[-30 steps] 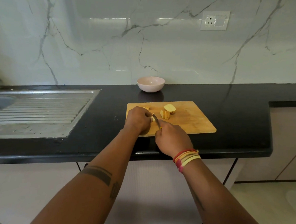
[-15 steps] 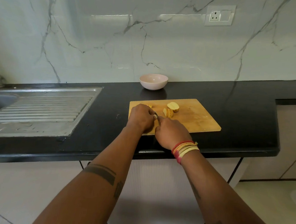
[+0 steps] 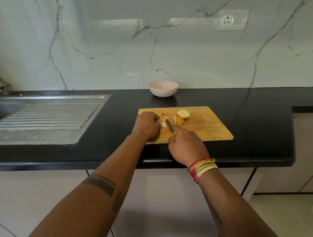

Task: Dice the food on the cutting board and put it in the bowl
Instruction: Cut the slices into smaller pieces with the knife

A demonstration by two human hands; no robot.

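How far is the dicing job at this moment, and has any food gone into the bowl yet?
Done: the food is cut into large pieces, and two chunks lie mid-board on the cutting board. In hand: the left hand holds a piece while the right hand presses the knife into it. Left: dicing the chunks and moving everything; the bowl looks empty.

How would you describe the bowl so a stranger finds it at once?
On the black countertop, look behind the wooden cutting board, near the marble wall. The pale pink bowl stands there alone, round and seemingly empty, unlike the board with its food pieces.
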